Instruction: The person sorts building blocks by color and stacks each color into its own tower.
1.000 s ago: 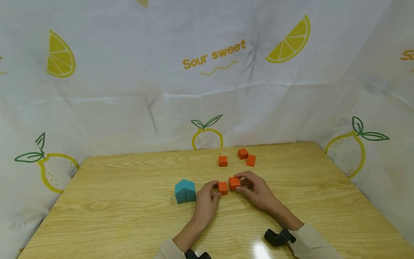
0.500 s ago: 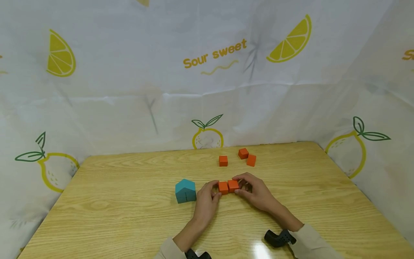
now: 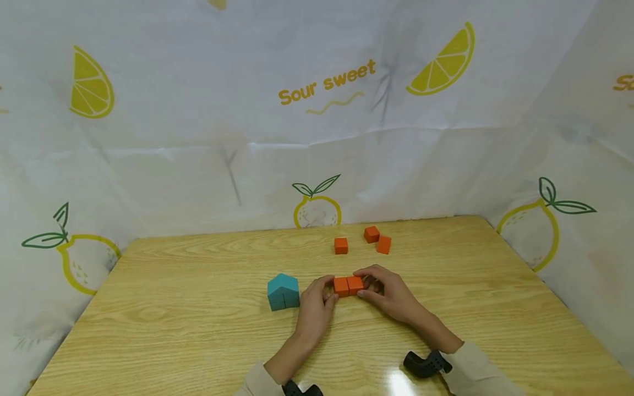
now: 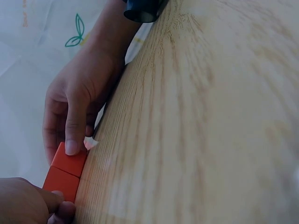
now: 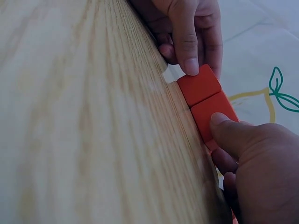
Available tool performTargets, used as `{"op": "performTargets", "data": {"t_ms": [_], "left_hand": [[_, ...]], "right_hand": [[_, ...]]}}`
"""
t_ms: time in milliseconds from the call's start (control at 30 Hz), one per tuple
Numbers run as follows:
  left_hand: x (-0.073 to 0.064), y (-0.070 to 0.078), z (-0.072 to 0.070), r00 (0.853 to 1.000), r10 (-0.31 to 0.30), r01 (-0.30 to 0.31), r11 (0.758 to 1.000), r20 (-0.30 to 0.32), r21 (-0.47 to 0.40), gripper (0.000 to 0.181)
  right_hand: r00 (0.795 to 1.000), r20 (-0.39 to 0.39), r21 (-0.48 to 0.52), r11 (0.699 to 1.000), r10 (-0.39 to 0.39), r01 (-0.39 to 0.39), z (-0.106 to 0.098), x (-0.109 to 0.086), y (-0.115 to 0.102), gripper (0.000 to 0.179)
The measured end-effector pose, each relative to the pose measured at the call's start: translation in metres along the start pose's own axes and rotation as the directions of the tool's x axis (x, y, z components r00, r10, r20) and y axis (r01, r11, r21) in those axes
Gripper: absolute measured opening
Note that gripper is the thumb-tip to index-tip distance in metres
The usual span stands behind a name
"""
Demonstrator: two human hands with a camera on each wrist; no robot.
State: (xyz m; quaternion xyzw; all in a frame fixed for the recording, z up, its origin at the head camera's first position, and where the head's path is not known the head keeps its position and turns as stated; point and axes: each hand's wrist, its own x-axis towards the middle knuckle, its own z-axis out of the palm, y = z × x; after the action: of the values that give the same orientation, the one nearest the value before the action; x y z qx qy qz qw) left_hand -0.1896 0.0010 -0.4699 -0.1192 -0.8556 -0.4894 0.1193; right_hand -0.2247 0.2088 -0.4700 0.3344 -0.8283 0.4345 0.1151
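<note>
Two orange cube blocks sit side by side on the wooden table, their faces meeting along a thin seam. My left hand (image 3: 315, 309) pinches the left cube (image 3: 340, 287) between thumb and fingers. The right cube (image 3: 355, 285) is pinched by my right hand (image 3: 391, 292), thumb on its near face. In the right wrist view, the right thumb (image 5: 219, 119) presses on that cube's face, with the left hand (image 5: 187, 32) at the other end of the pair. Just left of my left hand stands a teal house-shaped group of blocks (image 3: 283, 292) with a peaked top.
Farther back on the table (image 3: 198, 291) lie a single orange block (image 3: 340, 246) and two more, one cube (image 3: 371, 234) and one turned block (image 3: 383, 245), close together. A white lemon-print cloth (image 3: 208, 192) hangs behind. Black wrist devices (image 3: 427, 364) sit near both sleeves.
My right hand has slid its orange cube left until it meets the cube in my left hand, closing the gap. The left hand and the teal blocks have stayed in place.
</note>
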Motion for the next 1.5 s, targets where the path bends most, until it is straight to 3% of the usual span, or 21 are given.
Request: {"op": "performTargets", "data": {"t_ms": [833,1000,1200,1333,1500], "left_hand": [[-0.001,0.000,0.001,1.000,-0.008,0.008,1.000,-0.007,0.012,0.036],[-0.001,0.000,0.002,1.000,0.001,-0.001,1.000,-0.010,0.010,0.037],[-0.001,-0.001,0.001,1.000,-0.007,0.007,1.000,0.000,0.000,0.037],[0.000,-0.001,0.001,1.000,-0.005,0.005,1.000,-0.004,0.007,0.037],[-0.001,0.000,0.000,1.000,0.001,-0.001,1.000,-0.006,0.016,0.037]], "right_hand": [[0.999,0.013,0.001,0.999,0.036,-0.036,0.001,-0.001,0.005,0.041],[0.993,-0.058,0.033,0.994,0.105,-0.103,-0.001,-0.002,0.002,0.035],[0.958,-0.195,0.171,0.969,0.209,-0.177,-0.007,0.005,-0.015,0.024],[0.949,-0.204,0.214,0.957,0.242,-0.198,-0.012,0.015,-0.027,0.025],[0.960,-0.153,0.176,0.962,0.236,-0.209,-0.006,0.024,-0.006,0.038]]}}
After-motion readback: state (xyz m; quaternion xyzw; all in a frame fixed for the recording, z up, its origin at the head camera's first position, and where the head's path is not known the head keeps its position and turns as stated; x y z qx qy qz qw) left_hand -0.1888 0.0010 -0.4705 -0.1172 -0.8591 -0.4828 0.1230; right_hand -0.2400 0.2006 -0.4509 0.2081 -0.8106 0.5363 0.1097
